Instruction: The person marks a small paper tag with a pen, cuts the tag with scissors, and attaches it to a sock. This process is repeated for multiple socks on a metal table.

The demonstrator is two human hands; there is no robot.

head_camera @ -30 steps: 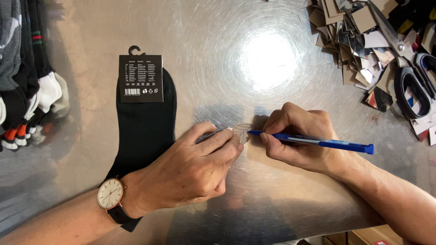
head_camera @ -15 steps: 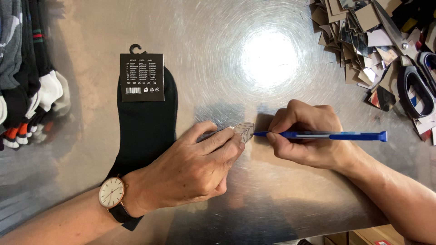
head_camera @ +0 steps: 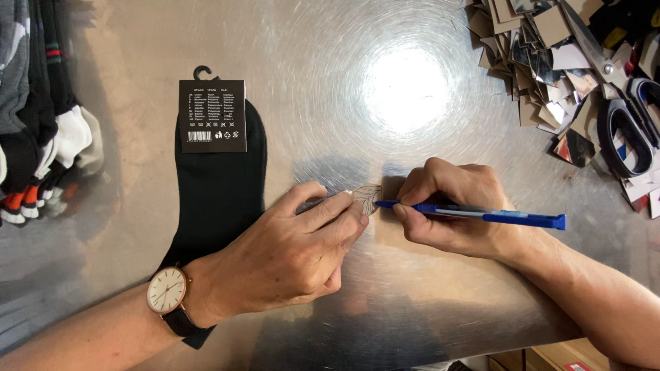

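My left hand (head_camera: 292, 249) lies on the metal table (head_camera: 385, 309) and pins a small clear tag (head_camera: 366, 198) under its fingertips. A watch (head_camera: 167, 290) is on that wrist. My right hand (head_camera: 450, 206) grips a blue pen (head_camera: 481, 215), with the tip touching the edge of the tag. A pair of black socks (head_camera: 216, 182) with a dark card label (head_camera: 212, 115) and hook lies flat just left of my left hand, partly under the wrist.
More socks (head_camera: 38, 130) in grey, black and white are stacked at the left edge. At the top right lies a heap of cut card scraps (head_camera: 550, 75) with large scissors (head_camera: 619, 103) on it. A cardboard box (head_camera: 543, 354) shows below the table edge.
The pen has tilted a little and shifted slightly along the tag. My left hand stays pressed in place.
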